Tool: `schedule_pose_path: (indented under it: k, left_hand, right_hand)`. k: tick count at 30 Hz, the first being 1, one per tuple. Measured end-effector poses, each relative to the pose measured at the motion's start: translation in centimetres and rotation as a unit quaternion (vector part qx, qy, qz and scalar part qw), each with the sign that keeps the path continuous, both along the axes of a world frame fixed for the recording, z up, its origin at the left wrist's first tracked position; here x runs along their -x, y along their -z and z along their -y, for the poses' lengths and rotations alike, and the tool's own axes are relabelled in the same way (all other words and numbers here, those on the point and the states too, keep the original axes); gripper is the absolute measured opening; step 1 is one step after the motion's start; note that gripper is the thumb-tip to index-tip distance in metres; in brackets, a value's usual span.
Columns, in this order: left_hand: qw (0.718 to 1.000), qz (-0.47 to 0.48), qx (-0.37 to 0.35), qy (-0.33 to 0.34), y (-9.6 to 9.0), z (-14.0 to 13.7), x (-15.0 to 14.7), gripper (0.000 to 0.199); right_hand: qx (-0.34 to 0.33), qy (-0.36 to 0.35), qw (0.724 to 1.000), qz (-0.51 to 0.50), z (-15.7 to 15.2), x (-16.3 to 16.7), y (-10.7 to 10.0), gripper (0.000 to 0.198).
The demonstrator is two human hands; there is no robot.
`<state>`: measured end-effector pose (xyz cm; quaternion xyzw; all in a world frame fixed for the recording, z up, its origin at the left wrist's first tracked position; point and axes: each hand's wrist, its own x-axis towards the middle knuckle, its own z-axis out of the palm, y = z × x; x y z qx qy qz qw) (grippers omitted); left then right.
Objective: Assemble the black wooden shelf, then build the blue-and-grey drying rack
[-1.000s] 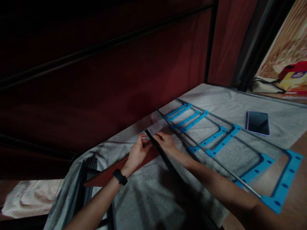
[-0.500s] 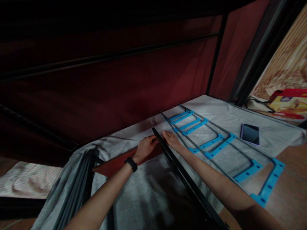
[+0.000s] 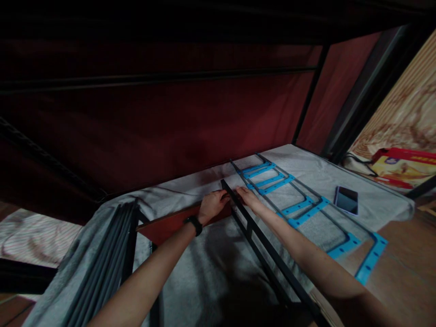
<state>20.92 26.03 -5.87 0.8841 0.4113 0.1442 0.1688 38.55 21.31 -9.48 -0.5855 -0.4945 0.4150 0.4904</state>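
Observation:
A black metal frame [image 3: 264, 238] runs from the lower right to the middle of the view, with two rails joined by a short crosspiece. My left hand [image 3: 213, 205], with a dark watch on the wrist, is closed at the frame's far end, beside a reddish-brown board [image 3: 163, 230]. A small dark piece shows at its fingertips, too small to name. On the other side of the rail, my right hand [image 3: 248, 198] has its fingers bent in against the far end. What those fingers grip is hidden. The board spans from this frame to dark uprights at the left.
A grey cloth [image 3: 200, 268] lies under everything. Several grey tubes [image 3: 102, 263] stand bundled at the left. Thin rods with blue brackets [image 3: 308, 213] lie to the right, beside a phone [image 3: 346, 200]. Behind rises a dark red panel [image 3: 190, 131]; a red-yellow box [image 3: 405, 165] sits far right.
The view has shifted slightly, and more of the frame's lower rail and crosspiece shows. Both hands stay at the frame's far end.

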Motion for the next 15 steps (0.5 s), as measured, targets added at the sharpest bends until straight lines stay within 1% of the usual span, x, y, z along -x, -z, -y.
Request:
schedule_pose_path:
  k: [3,5,7,9,11,12,14,15]
  left_hand:
    - [1.000,0.023,0.006,0.018,-0.1,-0.1,0.0,0.029]
    - [0.998,0.039,0.012,0.039,-0.4,-0.3,0.2,0.027]
    - [0.996,0.054,0.016,0.066,-1.0,-0.3,0.6,0.027]
    - [0.994,0.069,0.015,0.082,-2.0,-0.3,1.9,0.031]
    - [0.993,0.086,0.001,0.075,-3.2,-0.2,4.3,0.034]
    - [0.994,0.095,-0.012,0.059,-3.8,-0.1,6.0,0.034]
    - [0.993,0.115,-0.032,0.008,-4.8,0.2,10.1,0.033]
    - [0.990,0.127,-0.039,-0.039,-5.1,0.3,12.4,0.033]
  right_hand:
    - [0.025,0.001,0.999,-0.040,-0.1,0.1,-0.6,0.017]
    - [0.046,0.007,0.997,-0.056,-0.2,0.3,-1.1,0.012]
    - [0.059,0.013,0.997,-0.053,-0.3,0.5,-1.5,0.008]
    - [0.067,0.016,0.996,-0.049,-0.2,0.6,-1.7,0.006]
    - [0.074,0.020,0.996,-0.045,-0.1,0.6,-1.8,0.004]
    - [0.077,0.022,0.996,-0.042,0.1,0.6,-1.9,0.003]
    - [0.080,0.029,0.996,-0.031,0.3,0.4,-1.9,0.004]
    - [0.080,0.034,0.996,-0.023,0.3,0.4,-2.0,0.006]
